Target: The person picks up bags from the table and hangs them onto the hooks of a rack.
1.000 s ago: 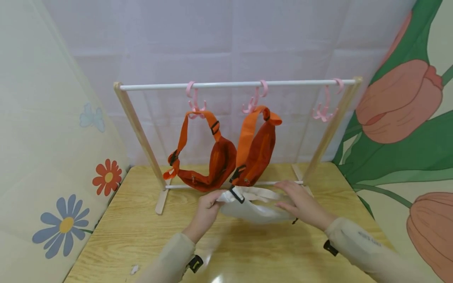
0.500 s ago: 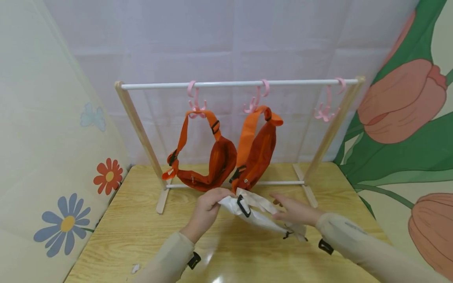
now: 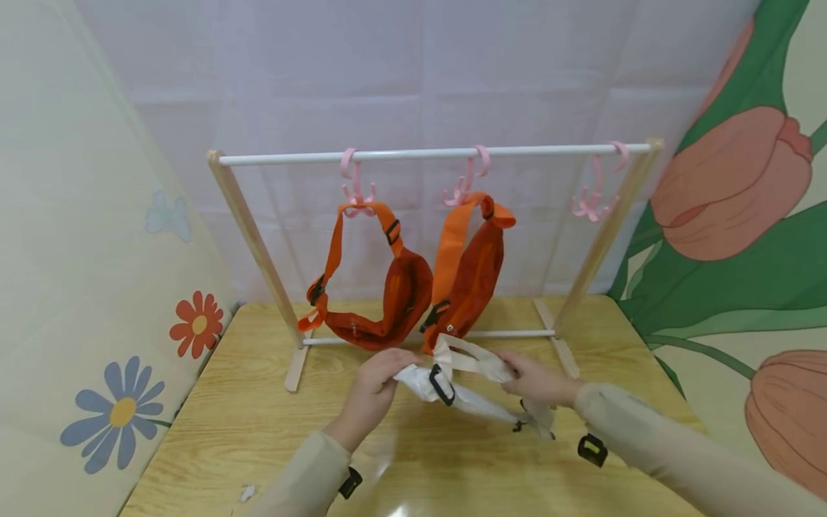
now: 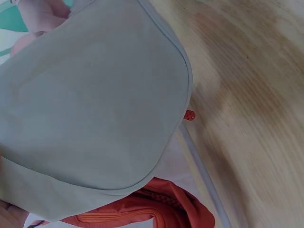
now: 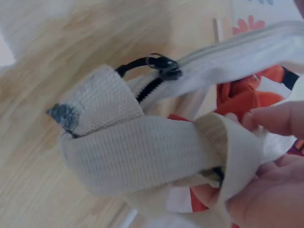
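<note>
A white waist bag point(image 3: 478, 406) with a black buckle point(image 3: 442, 386) is held above the table, in front of the rack. My left hand point(image 3: 370, 391) grips its left end. Its broad pale side fills much of the left wrist view point(image 4: 95, 99). My right hand point(image 3: 539, 379) pinches the bag's white webbing strap point(image 5: 142, 152) between thumb and fingers; the strap loops over in the right wrist view. Close to that strap, a black zipper pull point(image 5: 168, 71) hangs at the bag's zip. Some fingertips of both hands are hidden by the fabric.
Behind the hands stands a wooden rack with a white bar point(image 3: 413, 154). One orange waist bag point(image 3: 403, 294) hangs from the left pink hook point(image 3: 357, 192), another orange waist bag point(image 3: 483, 276) from the middle pink hook point(image 3: 460, 190). A right pink hook point(image 3: 591, 205) carries no bag.
The white bag has turned, its right end dropping lower. My right hand has gone from open fingers beside the bag to pinching its strap, now raised in a loop. My left hand keeps its grip.
</note>
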`<state>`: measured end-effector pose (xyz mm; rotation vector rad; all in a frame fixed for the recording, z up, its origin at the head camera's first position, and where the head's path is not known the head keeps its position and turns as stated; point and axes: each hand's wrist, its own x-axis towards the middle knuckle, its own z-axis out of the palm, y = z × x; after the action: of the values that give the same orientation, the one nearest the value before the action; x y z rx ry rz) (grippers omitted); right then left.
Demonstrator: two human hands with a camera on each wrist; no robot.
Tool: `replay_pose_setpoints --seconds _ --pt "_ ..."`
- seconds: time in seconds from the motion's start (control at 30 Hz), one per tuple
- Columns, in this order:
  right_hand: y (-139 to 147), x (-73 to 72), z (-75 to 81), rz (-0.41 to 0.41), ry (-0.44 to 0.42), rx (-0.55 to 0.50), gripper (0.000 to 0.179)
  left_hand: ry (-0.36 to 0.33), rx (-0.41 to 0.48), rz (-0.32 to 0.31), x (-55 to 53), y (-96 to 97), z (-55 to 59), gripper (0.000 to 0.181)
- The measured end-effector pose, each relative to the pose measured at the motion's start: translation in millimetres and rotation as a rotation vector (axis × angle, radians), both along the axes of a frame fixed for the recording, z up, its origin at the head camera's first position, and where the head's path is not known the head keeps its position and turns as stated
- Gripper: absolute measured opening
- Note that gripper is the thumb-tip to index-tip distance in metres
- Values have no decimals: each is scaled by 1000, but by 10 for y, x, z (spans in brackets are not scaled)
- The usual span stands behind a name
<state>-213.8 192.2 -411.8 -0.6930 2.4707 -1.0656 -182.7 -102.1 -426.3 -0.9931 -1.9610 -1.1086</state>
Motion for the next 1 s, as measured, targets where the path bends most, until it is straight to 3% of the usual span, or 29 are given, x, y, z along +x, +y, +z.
replay_pose_setpoints --seconds 0.13,0.37,0.57,0.73,0.87,1.0 --pt "78 -16 108 -30 48 -31 46 -45 12 36 35 -34 -63 34" --pt "154 -43 341 -50 218 -38 36 -181 63 78 112 -70 -208 34" --pt "222 -72 576 -75 242 -84 32 -247 158 93 160 -59 -274 27" --pt "283 -81 817 -74 262 -126 33 -413 211 134 209 -40 -302 12" --pt "307 -79 1003 -71 244 -122 35 -567 263 128 226 -27 -327 11" --pt "315 -65 1143 -75 226 -89 39 -657 295 116 245 -5 -358 12"
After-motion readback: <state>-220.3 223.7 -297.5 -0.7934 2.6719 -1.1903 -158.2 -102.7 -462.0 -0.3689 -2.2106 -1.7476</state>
